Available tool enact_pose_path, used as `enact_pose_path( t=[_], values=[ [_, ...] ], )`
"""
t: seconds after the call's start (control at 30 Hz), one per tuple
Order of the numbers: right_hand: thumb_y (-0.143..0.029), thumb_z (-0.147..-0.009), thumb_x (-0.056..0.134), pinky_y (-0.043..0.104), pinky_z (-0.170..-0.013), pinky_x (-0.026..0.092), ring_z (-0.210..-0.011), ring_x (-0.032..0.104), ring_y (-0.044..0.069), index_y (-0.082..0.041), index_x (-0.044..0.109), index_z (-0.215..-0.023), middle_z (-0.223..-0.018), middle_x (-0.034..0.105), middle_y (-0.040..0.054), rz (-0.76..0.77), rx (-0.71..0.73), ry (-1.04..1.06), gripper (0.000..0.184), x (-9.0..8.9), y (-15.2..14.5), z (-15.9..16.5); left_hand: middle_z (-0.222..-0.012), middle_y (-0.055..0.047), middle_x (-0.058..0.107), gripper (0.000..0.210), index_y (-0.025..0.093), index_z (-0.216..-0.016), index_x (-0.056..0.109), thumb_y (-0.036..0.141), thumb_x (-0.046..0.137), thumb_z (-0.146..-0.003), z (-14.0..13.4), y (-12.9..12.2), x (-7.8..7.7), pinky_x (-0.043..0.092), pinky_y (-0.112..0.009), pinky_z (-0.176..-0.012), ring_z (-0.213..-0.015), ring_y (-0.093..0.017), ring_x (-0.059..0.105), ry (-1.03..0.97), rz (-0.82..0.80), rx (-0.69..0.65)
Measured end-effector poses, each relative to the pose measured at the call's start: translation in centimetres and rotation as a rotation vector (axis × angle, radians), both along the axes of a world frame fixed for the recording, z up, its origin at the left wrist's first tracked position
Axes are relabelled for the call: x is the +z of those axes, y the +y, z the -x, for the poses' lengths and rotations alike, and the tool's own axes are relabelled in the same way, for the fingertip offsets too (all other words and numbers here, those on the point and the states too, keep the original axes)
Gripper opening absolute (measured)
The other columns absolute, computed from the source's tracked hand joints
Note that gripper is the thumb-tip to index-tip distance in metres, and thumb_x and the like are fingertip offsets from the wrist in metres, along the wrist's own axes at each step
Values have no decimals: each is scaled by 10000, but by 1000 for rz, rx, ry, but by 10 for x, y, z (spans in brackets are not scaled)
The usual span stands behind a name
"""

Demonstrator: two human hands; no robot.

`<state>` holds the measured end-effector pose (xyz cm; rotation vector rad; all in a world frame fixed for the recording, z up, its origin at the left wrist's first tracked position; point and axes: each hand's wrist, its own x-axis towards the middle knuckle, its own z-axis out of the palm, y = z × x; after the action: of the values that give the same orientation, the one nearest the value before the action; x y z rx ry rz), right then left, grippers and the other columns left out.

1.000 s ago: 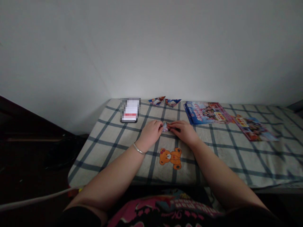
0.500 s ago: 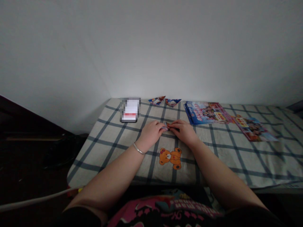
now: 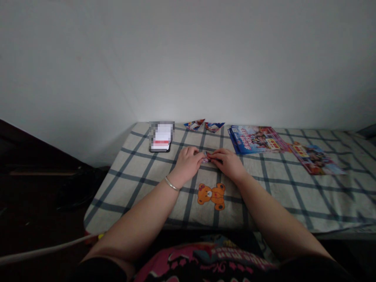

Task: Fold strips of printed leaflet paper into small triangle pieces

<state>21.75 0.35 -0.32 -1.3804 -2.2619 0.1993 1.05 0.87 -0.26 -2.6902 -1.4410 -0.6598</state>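
Observation:
A small folded piece of printed paper [image 3: 206, 157] is between my hands, low over the checked cloth; most of it is hidden by fingers. My left hand [image 3: 188, 163], with a silver bangle at the wrist, pinches its left side between thumb and fingers. On the other side, my right hand [image 3: 229, 163] grips the paper's right edge with closed fingertips. Beyond them, near the wall, stand two folded paper boats, one on the left [image 3: 194, 125] and one on the right [image 3: 214, 127], made of similar printed paper.
A phone [image 3: 161, 137] with a blurred screen lies at the back left. Several printed flyers [image 3: 255, 139] are stacked to the right, with another flyer [image 3: 317, 158] beside them. The checked tablecloth [image 3: 141, 188] carries a printed bear [image 3: 211, 196]. A white wall [image 3: 188, 58] borders the back.
My left hand has shifted slightly, its fingers lifting a little and the thumb moving along the paper. My right hand stays nearly still.

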Motion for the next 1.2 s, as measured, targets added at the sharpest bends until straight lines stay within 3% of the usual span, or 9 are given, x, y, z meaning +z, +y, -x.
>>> enact_pose_path(
  t=[0.2, 0.43, 0.67, 0.87, 1.2],
  values=[
    [-258, -908, 577, 352, -869, 496, -988, 598, 206, -312, 724, -1073, -1067, 672, 35, -21, -2, -59, 227, 3, -5, 2, -1114, -56, 547, 172, 267, -1026, 657, 235, 543, -900, 2, 3, -3, 347, -473, -1024, -1080, -243, 472, -48, 30, -21],
    [-239, -904, 579, 363, -863, 495, -977, 590, 213, -312, 726, -1075, -1059, 668, 41, -13, -20, -74, 237, 5, -5, 4, -1153, -39, 546, 204, 317, -1067, 639, 239, 570, -892, 2, 1, -3, 191, -612, -1118, -1152, -254, 467, -45, 69, 27],
    [-214, -886, 602, 374, -872, 484, -949, 591, 216, -276, 737, -1061, -1037, 672, 60, -20, -12, -64, 229, 3, -4, 4, -1360, -55, 429, 283, 330, -1160, 637, 238, 543, -910, 18, 18, -8, 361, -489, -1070, -1252, -262, 420, -16, 101, -110],
    [-204, -880, 611, 371, -874, 479, -947, 593, 214, -274, 736, -1063, -1039, 675, 57, -26, -2, -48, 232, 2, -2, 3, -1357, -48, 471, 334, 359, -1222, 609, 243, 540, -916, 28, 24, -8, 328, -498, -1095, -1279, -256, 412, 29, 110, -169],
    [-251, -912, 574, 368, -867, 452, -946, 593, 213, -265, 722, -1071, -1076, 705, 49, -103, 0, -123, 217, 4, -1, 3, -1407, -47, 490, 226, 239, -1119, 632, 244, 518, -925, 16, 16, 0, 317, -478, -1113, -1298, -238, 423, -2, 82, -224]
  ],
)
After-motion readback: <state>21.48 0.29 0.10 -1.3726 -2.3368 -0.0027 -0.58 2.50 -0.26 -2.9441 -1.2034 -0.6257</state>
